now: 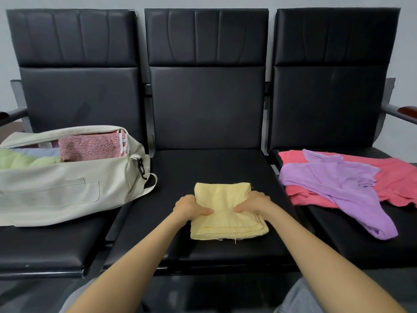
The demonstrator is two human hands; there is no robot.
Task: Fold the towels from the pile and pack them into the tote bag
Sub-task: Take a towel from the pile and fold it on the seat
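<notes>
A folded yellow towel (225, 199) lies on the middle black seat (203, 168). My left hand (191, 206) grips its left edge, thumb on top. My right hand (253, 203) grips its right edge the same way. A cream tote bag (58, 188) lies open on the left seat, with a pink patterned towel (90, 146), a green towel (24, 160) and a pale blue one inside. On the right seat the pile holds a purple towel (338, 181) spread over a coral towel (397, 179).
Three black padded seats stand in a row against a pale wall, with armrests (404, 112) at both ends. The bag's strap and a black clip (141, 167) hang toward the middle seat. My knees show at the bottom edge.
</notes>
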